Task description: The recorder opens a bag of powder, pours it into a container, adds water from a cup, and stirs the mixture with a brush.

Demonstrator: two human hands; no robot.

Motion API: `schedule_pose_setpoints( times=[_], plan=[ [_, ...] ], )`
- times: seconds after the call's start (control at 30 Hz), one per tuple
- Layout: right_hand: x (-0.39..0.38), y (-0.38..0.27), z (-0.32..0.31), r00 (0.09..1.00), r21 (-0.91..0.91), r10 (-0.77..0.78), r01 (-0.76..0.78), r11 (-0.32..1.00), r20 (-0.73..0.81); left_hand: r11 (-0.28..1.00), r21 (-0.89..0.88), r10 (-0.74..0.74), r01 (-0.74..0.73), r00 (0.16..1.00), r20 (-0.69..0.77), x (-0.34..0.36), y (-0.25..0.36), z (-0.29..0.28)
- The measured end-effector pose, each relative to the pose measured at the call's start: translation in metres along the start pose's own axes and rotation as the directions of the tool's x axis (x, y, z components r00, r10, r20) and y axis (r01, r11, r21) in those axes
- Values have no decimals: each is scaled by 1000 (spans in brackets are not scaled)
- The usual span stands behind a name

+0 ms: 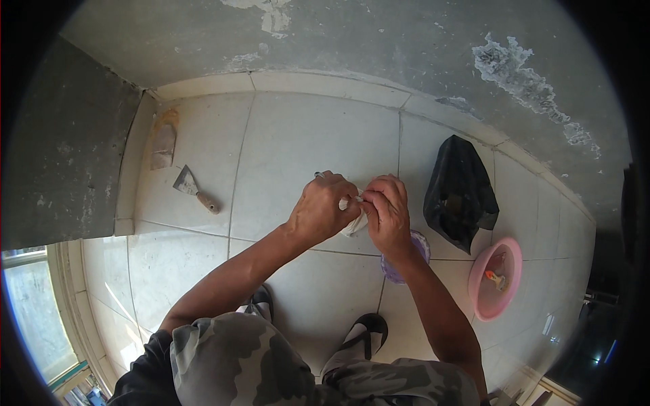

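Note:
My left hand (330, 203) is closed around the gathered top of a small white bag (351, 227), with a small metallic bit showing beside its fingers. My right hand (386, 206) pinches the bag's twisted white end beside my left fingers. Much of the bag is hidden behind my hands. Under my right wrist, a purple container (418, 250) stands on the tiled floor, partly covered by my arm.
A putty knife (191, 186) and a pale flat piece (164, 147) lie at left. A black bag (457, 183) sits at right, above a pink basin (478, 304) holding a brush. Walls rise beyond the floor (308, 139); my sandalled feet are below.

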State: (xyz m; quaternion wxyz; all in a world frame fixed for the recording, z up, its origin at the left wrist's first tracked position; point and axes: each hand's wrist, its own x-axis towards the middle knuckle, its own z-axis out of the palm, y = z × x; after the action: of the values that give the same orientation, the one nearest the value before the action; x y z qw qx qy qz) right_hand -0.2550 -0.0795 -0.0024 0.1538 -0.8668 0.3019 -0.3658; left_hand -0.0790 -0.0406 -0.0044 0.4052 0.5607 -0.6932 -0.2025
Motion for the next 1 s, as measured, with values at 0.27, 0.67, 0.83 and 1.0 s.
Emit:
schedule_pose_setpoints(
  times=[0.27,0.67,0.83,1.0],
  plan=[
    [0,5,-1,999,12,-26,26,1000,30,830,-345,-339,439,887,314,9,-12,-11],
    [15,-8,-14,987,-79,-9,22,997,160,925,-174,-301,338,931,205,15,5,-15],
    [20,-15,-19,956,-218,-76,142,966,285,986,-99,-115,132,980,161,15,-1,-8],
    [17,-12,-15,939,-225,-155,229,947,307,996,-85,34,-23,991,131,16,-11,-9]
  ],
)
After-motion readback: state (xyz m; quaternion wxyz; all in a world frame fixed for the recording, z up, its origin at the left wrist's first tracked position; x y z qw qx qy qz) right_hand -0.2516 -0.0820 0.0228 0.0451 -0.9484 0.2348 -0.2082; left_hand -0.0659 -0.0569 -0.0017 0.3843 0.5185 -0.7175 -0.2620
